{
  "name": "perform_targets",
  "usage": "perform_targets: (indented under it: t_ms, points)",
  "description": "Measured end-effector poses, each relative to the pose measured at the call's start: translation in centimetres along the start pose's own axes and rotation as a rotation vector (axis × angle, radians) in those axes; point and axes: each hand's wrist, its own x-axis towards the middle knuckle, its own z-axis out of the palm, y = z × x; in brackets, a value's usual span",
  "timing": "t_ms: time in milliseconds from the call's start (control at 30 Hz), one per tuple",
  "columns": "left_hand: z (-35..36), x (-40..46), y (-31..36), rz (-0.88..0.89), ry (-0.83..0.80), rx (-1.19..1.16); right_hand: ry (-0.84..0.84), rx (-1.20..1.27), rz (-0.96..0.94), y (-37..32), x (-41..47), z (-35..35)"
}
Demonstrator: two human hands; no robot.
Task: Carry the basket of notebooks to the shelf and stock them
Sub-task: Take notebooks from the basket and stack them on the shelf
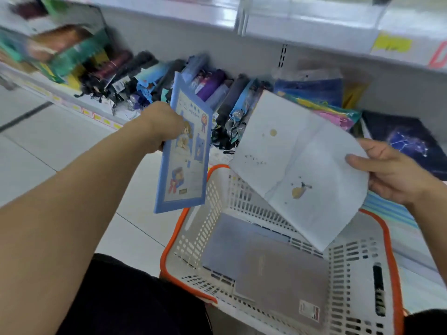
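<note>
A white basket with an orange rim [390,247] sits on the floor in front of the low shelf [104,110]. Inside lie a grey notebook [283,284] and a pale blue one [229,243]. My left hand [162,126] grips a blue-bordered notebook with cartoon pictures [183,151], held upright above the basket's left edge. My right hand [396,170] holds two white notebooks [297,165] fanned out over the basket, thumb on top.
The low shelf holds a row of folded umbrellas [217,90] in dark, purple and blue. To the right lie colourful notebooks [326,102] and a dark constellation-cover notebook [406,141]. An upper shelf [314,27] overhangs. White floor tiles stretch to the left.
</note>
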Motion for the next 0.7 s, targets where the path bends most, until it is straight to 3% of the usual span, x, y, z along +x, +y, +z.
perform_targets:
  t_ms: [100, 233, 333, 500, 700]
  points:
    - [-1.1, -0.6, 0.0, -0.007, 0.007, -0.181, 0.042, 0.251, -0.078, -0.4, 0.3, 2.5]
    - [-1.5, -1.1, -0.3, -0.111, -0.142, -0.525, -0.017, 0.432, -0.105, 1.0, 1.8, 7.4]
    - [-0.8, -1.4, -0.2, -0.153, -0.258, -0.773, 0.003, 0.315, -0.063, 1.8, 2.9, 10.4]
    - [-0.6, -1.5, -0.4, -0.101, -0.285, -0.998, 0.126, -0.225, -0.180, 0.8, 4.1, 12.1]
    - [-2.4, -2.0, 0.3, 0.055, -0.249, -1.062, -0.083, 0.000, -0.107, -1.7, 4.5, 13.5]
